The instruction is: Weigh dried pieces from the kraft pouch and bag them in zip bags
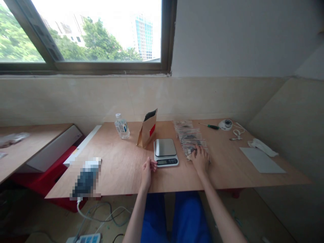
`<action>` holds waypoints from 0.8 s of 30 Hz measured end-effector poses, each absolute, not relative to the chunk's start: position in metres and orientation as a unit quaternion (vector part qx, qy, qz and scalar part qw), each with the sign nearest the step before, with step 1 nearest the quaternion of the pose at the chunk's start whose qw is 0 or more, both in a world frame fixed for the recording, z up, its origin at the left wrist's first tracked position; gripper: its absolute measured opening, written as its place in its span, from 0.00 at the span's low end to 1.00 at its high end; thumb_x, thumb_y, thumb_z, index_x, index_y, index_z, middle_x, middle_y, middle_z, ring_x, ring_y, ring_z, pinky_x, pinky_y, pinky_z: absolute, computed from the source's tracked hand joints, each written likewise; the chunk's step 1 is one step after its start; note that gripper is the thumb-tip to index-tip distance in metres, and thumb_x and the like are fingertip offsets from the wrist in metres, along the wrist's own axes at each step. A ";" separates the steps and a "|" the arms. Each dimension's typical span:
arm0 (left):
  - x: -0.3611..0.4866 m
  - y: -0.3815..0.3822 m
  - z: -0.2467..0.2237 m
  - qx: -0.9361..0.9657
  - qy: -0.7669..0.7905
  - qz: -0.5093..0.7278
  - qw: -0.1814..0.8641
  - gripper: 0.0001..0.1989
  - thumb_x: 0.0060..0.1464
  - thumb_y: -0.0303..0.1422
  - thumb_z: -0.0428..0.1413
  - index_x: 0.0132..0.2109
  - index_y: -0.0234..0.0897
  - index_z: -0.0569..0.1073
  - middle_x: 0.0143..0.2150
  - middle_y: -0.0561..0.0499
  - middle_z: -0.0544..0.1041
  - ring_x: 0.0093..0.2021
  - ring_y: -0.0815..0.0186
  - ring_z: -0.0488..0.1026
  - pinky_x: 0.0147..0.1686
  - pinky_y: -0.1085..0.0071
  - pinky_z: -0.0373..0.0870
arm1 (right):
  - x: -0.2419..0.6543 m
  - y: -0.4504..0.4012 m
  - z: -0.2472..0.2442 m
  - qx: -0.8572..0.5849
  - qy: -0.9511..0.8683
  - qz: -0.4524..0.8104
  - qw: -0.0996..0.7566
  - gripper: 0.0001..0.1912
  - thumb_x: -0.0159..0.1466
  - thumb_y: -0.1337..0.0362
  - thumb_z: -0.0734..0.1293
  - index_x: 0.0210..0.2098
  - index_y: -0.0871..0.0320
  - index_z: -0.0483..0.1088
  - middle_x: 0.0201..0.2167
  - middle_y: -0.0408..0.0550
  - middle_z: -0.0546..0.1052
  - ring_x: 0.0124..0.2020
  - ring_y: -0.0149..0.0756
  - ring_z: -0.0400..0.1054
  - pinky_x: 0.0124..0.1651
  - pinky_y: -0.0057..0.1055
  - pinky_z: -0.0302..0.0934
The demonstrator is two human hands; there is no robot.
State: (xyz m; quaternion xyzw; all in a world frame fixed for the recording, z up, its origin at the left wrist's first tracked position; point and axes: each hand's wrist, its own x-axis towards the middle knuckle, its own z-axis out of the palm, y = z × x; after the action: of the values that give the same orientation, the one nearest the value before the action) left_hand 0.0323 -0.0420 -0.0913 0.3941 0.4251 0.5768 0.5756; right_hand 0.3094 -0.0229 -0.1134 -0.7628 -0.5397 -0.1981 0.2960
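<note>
Blue trousers (174, 219) are seen at the bottom of the frame, and both forearms reach forward over a plywood tabletop (118, 168). The left hand (149, 172) is curled narrow with nothing visible in it, just beside the front edge of a digital kitchen scale (165, 152). The right hand (200, 159) is laid with its fingers spread on the nearest of the clear plastic packets (190, 136), which overlap in a row running from it toward the wall, right of the scale. Whether that packet is gripped cannot be told.

The packets are judged light, soft and slippery, so they are best taken by a flat edge between thumb and fingers, clear of the dark contents, which are too small to identify.

A pixelated object (86, 177) lies at the lower left of the table. Behind the scale stand a brown paper bag (148, 130) and, farther left, a water bottle (122, 126). A green-handled screwdriver (210, 126) and a round white device (225, 124) lie toward the far right corner. A window (86, 33) fills the upper left of the frame.
</note>
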 end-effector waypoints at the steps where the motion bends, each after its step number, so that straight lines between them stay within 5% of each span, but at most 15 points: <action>1: 0.032 -0.042 -0.091 0.396 0.428 0.575 0.574 0.24 0.53 0.49 0.48 0.27 0.31 0.73 0.21 0.51 0.69 0.21 0.72 0.64 0.23 0.76 0.59 | 0.309 -0.023 -0.113 -0.762 -0.540 -0.197 0.297 0.20 0.63 0.65 0.55 0.52 0.65 0.66 0.51 0.62 0.70 0.48 0.48 0.63 0.51 0.42 0.54; 5: 0.035 -0.042 -0.092 0.373 0.465 0.608 0.524 0.24 0.53 0.51 0.47 0.35 0.32 0.72 0.25 0.51 0.70 0.24 0.71 0.66 0.25 0.75 0.63 | 0.308 -0.026 -0.110 -0.761 -0.545 -0.193 0.296 0.20 0.63 0.65 0.56 0.52 0.64 0.66 0.51 0.61 0.69 0.48 0.47 0.63 0.50 0.42 0.54; 8: 0.040 -0.040 -0.093 0.346 0.541 0.641 0.421 0.24 0.55 0.49 0.46 0.49 0.35 0.65 0.39 0.47 0.71 0.34 0.69 0.71 0.34 0.72 0.68 | 0.307 -0.026 -0.109 -0.763 -0.542 -0.194 0.295 0.20 0.63 0.65 0.55 0.52 0.64 0.66 0.50 0.61 0.69 0.48 0.47 0.63 0.49 0.41 0.54; 13: 0.040 -0.017 -0.088 0.421 0.623 0.611 0.248 0.36 0.51 0.45 0.55 0.61 0.40 0.47 0.61 0.38 0.54 0.59 0.57 0.60 0.54 0.61 0.62 | 0.309 -0.023 -0.112 -0.764 -0.538 -0.200 0.294 0.20 0.63 0.64 0.55 0.52 0.64 0.66 0.50 0.60 0.70 0.47 0.47 0.63 0.49 0.40 0.54; 16: 0.029 0.013 -0.077 0.482 0.628 0.595 0.139 0.42 0.49 0.42 0.58 0.63 0.37 0.43 0.63 0.36 0.49 0.66 0.53 0.46 0.61 0.54 0.50 | 0.309 -0.023 -0.113 -0.764 -0.538 -0.201 0.295 0.20 0.63 0.64 0.55 0.51 0.64 0.66 0.50 0.60 0.70 0.47 0.46 0.64 0.48 0.39 0.54; 19: 0.016 0.045 -0.067 0.527 0.620 0.577 0.073 0.45 0.46 0.42 0.60 0.63 0.36 0.42 0.64 0.36 0.51 0.65 0.53 0.48 0.62 0.55 0.48 | 0.309 -0.023 -0.113 -0.764 -0.539 -0.198 0.295 0.20 0.63 0.65 0.55 0.52 0.64 0.66 0.51 0.60 0.70 0.47 0.46 0.64 0.48 0.40 0.54; 24: 0.004 0.078 -0.070 0.564 0.615 0.533 0.140 0.52 0.39 0.40 0.65 0.64 0.35 0.43 0.65 0.34 0.50 0.66 0.51 0.48 0.62 0.56 0.51 | 0.310 -0.024 -0.113 -0.759 -0.543 -0.197 0.300 0.20 0.63 0.65 0.56 0.52 0.64 0.66 0.50 0.60 0.70 0.47 0.47 0.64 0.48 0.41 0.55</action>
State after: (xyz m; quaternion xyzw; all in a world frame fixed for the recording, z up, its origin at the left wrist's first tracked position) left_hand 0.0042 0.0777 -0.0704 0.5643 0.6150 0.5327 0.1400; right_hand 0.3097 -0.0236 -0.1134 -0.7589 -0.5432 -0.1968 0.3004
